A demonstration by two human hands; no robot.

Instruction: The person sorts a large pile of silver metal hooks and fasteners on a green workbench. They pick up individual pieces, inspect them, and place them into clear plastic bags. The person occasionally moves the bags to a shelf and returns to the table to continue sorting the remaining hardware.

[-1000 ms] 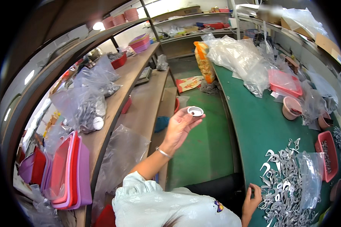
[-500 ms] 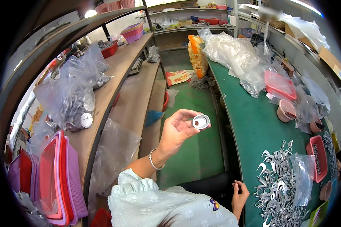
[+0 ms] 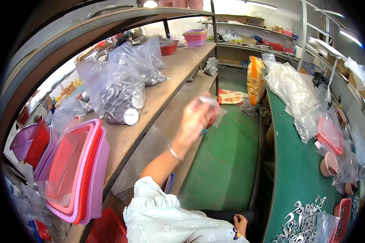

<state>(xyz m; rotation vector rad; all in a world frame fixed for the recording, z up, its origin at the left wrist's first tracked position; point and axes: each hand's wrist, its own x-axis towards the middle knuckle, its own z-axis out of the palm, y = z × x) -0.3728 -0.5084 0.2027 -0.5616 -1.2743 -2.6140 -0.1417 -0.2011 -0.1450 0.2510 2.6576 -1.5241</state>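
Note:
My left hand (image 3: 189,123) is raised over the aisle, smeared by motion. Between its fingertips is a small round silvery cap (image 3: 208,100), its details blurred now. My right hand (image 3: 240,225) hangs low, close to the green table, with its fingers curled in. What it holds, if anything, is hidden. On the wooden shelf left of my raised hand stands a clear bag of grey metal parts (image 3: 119,99), with a round white disc (image 3: 130,116) at its lower corner.
Nested pink, red and purple baskets (image 3: 94,178) stand at the left shelf edge. Loose metal hooks (image 3: 302,220) lie on the green table (image 3: 298,170) at right, with pink trays and plastic bags behind. An orange sack (image 3: 255,81) stands at the aisle's far end.
The view has swung left, bringing more of the left shelf in. My left hand has lifted the cap up and forward, its palm turned away. My right hand now sits lower in the picture.

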